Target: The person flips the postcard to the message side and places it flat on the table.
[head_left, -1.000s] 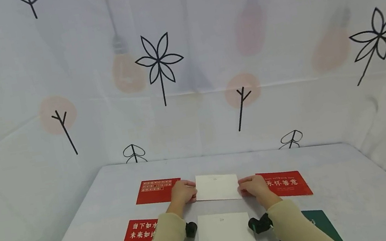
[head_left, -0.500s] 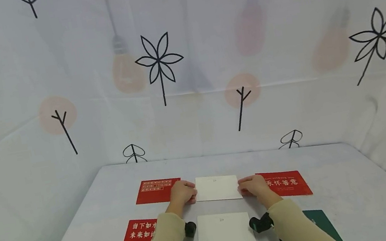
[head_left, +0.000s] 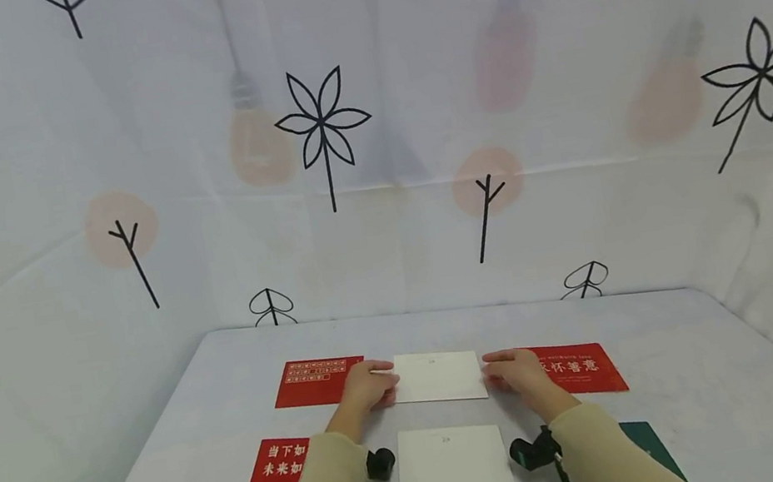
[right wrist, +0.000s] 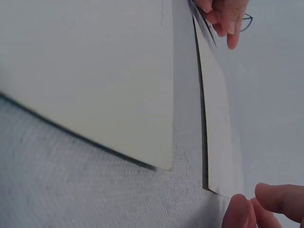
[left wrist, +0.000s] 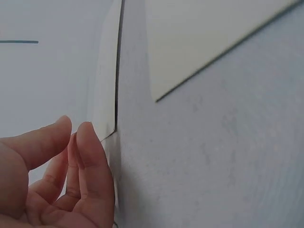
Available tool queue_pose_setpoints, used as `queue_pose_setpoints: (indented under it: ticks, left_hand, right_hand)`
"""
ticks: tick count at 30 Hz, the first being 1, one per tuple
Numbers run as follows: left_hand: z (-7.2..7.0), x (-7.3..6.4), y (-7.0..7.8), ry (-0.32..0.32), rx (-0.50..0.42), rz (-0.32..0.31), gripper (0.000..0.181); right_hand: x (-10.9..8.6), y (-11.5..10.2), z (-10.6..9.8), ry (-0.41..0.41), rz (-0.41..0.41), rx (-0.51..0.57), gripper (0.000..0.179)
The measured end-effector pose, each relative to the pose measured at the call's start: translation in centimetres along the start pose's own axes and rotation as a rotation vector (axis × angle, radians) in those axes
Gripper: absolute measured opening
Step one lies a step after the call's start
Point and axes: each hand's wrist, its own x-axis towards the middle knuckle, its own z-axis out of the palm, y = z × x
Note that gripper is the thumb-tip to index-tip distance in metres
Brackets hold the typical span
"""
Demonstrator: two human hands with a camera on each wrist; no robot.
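A blank white card (head_left: 439, 377) lies flat on the far part of the table, between both hands. My left hand (head_left: 367, 385) is at its left edge, fingers loosely bent and thumb apart from them in the left wrist view. On the other side, my right hand (head_left: 518, 373) is beside the right edge, a thin gap showing between fingertips and card. The right wrist view shows the right thumb and fingers (right wrist: 236, 212) apart near the card's corner, with nothing between them. Nearer to me lies a second white card (head_left: 454, 466), between the forearms.
Two red cards with pale print lie on the left, one far (head_left: 317, 380) and one near (head_left: 271, 471), partly behind the sleeve. Another red card (head_left: 583, 368) is at the right, a dark green card (head_left: 650, 444) below it. A patterned cloth (head_left: 403, 247) hangs behind the table.
My right hand has drawn slightly right, off the far white card's edge. The left fingers have loosened a little at the left edge. The cards stay in place; the head view shifts slightly.
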Motion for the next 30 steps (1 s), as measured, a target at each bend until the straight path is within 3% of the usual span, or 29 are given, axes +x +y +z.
queue_pose_setpoints:
  ticks: [9,16,30]
  left_hand:
    - [1.3,-0.5,0.5,-0.013,-0.004,0.012,0.027]
    - [2.4,-1.1,1.1,-0.065,-0.063,0.059,0.029]
    - [5.1,-2.2,2.1,-0.111,-0.107,0.121,0.026]
  right_hand:
    - [-0.5,-0.1,-1.4,-0.009,-0.032,-0.001,0.031]
    - [-0.4,0.2,-2.6,-0.007,-0.017,-0.023,0.033]
    - [-0.7,0.7,-4.4,0.013,-0.011,0.038,0.038]
